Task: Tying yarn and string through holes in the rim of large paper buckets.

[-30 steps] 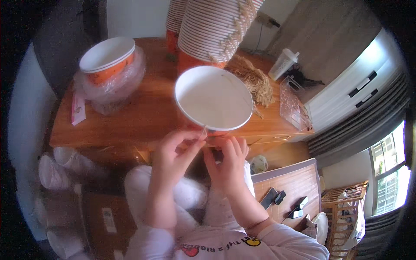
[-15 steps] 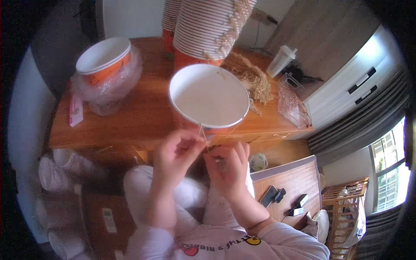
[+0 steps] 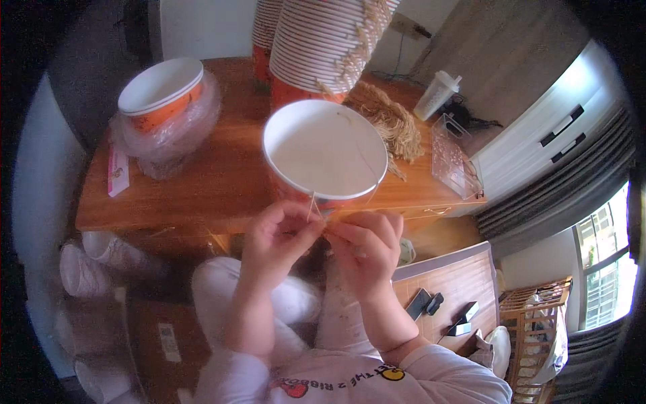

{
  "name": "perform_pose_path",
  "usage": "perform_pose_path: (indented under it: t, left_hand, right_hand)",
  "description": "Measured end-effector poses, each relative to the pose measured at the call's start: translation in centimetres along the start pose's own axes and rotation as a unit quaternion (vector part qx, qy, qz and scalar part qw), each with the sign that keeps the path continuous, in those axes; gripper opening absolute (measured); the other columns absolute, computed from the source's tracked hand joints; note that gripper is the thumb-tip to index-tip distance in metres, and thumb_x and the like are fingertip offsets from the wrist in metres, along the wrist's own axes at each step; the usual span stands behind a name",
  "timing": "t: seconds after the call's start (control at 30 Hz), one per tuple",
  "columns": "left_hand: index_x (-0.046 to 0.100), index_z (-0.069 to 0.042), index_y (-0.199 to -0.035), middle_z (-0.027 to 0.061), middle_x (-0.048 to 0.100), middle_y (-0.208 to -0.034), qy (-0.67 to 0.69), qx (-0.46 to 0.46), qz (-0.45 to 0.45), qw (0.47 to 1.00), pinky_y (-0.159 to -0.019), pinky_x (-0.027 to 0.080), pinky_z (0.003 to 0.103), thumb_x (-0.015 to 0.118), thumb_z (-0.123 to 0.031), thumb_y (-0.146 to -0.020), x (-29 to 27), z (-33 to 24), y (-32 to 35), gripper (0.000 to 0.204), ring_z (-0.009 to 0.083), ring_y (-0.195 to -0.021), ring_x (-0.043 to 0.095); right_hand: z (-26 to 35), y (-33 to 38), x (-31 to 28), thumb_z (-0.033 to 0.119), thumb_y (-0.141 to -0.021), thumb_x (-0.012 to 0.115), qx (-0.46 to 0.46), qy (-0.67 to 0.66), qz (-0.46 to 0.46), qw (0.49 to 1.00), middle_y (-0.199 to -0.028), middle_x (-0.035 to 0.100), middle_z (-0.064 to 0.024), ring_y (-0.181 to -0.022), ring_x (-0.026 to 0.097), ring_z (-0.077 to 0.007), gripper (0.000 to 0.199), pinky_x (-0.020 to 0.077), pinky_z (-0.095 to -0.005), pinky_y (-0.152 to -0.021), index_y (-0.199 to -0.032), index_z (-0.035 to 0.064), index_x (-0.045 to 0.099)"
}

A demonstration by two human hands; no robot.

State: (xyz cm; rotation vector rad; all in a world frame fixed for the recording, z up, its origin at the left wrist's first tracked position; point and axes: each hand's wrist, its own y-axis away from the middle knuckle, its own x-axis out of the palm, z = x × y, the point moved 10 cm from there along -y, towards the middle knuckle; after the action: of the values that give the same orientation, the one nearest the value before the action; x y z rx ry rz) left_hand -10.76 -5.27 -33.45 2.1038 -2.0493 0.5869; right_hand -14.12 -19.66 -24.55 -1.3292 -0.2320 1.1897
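Note:
A large orange paper bucket with a white inside stands near the front edge of the wooden table. At its near rim, my left hand pinches a thin strand of twine that runs up to the rim. My right hand is closed beside it, its fingertips touching the left ones and pinching the twine too. Another length of the strand trails over the bucket's right rim and inside. The exact knot or loop between the fingertips is too small to make out.
Behind the bucket rises a tall stack of nested buckets with twine down its side. A bundle of twine lies to its right. Plastic-wrapped buckets stand at left; a lidded cup and clear tray are at right.
My right hand has moved up and slightly right, its fingers now close against the left fingertips. The left hand and the bucket stay nearly in place.

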Motion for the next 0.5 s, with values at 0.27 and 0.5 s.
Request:
perform_pose_path:
  t: [0.27,0.5]
  left_hand:
    - [0.063,-0.007,-0.098,0.0019,0.067,-0.097,0.044,0.022,0.012,0.999,-0.06,0.048,0.018,0.073,-0.004,-0.084,0.1,-0.3,0.0,0.017,0.0055,-0.079,0.063]
    - [0.064,-0.007,-0.099,0.0012,0.067,-0.099,0.061,-0.007,0.004,0.998,-0.06,0.049,0.018,0.073,-0.005,-0.084,0.0,0.2,-0.1,0.018,0.0063,-0.082,0.064]
  right_hand:
    - [0.6,0.0,0.2,0.019,-0.066,0.081,-0.064,0.025,-0.001,0.998,-0.094,0.066,0.0039,-0.085,0.055,-0.0198,0.026,0.0376,-0.036,-0.078,-0.09,0.0192,0.073]
    - [0.4,0.3,0.2,0.02,-0.063,0.08,-0.089,0.027,-0.005,0.996,-0.095,0.066,0.0049,-0.085,0.054,-0.0193,0.027,0.0381,-0.036,-0.076,-0.09,0.0209,0.074]
